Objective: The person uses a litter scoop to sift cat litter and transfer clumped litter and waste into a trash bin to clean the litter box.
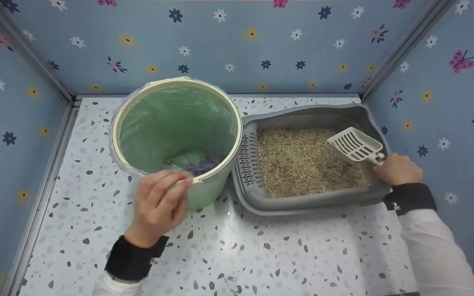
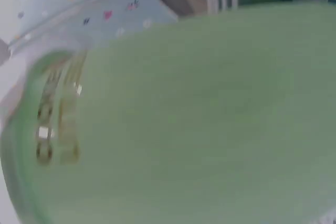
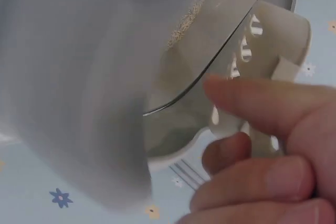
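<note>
The person's left arm (image 1: pixel 117 286) and right arm (image 1: pixel 438 250) reach forward, well apart, and both lean in a bit. The left hand (image 1: pixel 159 205) has bent fingers and looks a little blurry. The right hand (image 1: pixel 400 169) curls its fingers in a grip.

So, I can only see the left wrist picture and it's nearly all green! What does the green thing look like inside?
Observer: It's a green bin, lined with a see-through bag.

Operator: Is anything down in there?

Observer: There's a purplish patch low inside, but I can't tell what it is.

Operator: And what's the other hand doing?

Observer: The right hand is holding a slotted scoop by its handle.
</note>
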The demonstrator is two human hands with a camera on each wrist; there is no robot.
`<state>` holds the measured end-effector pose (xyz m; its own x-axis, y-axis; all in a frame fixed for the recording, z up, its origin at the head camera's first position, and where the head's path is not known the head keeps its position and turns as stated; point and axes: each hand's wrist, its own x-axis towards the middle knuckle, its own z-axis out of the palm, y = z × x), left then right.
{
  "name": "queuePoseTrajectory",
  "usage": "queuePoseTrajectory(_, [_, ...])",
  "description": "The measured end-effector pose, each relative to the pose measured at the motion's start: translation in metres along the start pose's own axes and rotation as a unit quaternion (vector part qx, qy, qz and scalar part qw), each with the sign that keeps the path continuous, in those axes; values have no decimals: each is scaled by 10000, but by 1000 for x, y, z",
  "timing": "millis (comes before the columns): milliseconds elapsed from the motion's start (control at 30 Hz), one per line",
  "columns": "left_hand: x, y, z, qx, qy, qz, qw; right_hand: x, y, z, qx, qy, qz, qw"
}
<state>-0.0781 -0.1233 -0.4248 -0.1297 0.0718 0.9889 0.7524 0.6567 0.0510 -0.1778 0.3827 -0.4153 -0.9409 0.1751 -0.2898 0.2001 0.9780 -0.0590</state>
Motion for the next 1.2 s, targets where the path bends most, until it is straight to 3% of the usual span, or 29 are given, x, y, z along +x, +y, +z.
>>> queuePoseTrajectory(100, [8,-16,-12,425,283,-849,9951,1,6,-19,-226,-717,-221,9969])
queuePoseTrajectory(200, [8,-36,-25,811,320,-2006,9758,1,3,-33,-592,-1278,-352,9894])
queuePoseTrajectory(300, [1,-54,-37,940,70,-3009,9490,1,-5,-43,-1081,-1599,-538,9797])
queuePoseTrajectory(433, [-11,-68,-40,602,-534,-3735,9241,-1,-16,-54,-1669,-2088,-848,9599])
queuePoseTrajectory(500, [-14,-68,-38,362,-640,-3930,9166,-1,-21,-57,-1887,-2311,-910,9501])
queuePoseTrajectory(600, [-10,-62,-35,79,-534,-4107,9102,-1,-29,-61,-2170,-2559,-986,9369])
queuePoseTrajectory(733, [1,-52,-30,-63,-308,-4223,9059,0,-37,-66,-2171,-2792,-912,9309])
queuePoseTrajectory(867, [5,-49,-28,-73,-281,-4236,9054,2,-41,-67,-1521,-2910,-540,9430])
queuePoseTrajectory(1000, [4,-50,-27,-70,-238,-4236,9055,3,-45,-61,-1216,-2720,-591,9528])
queuePoseTrajectory(1200, [1,-51,-25,-87,-155,-4195,9076,5,-50,-44,-986,-2584,-633,9589])
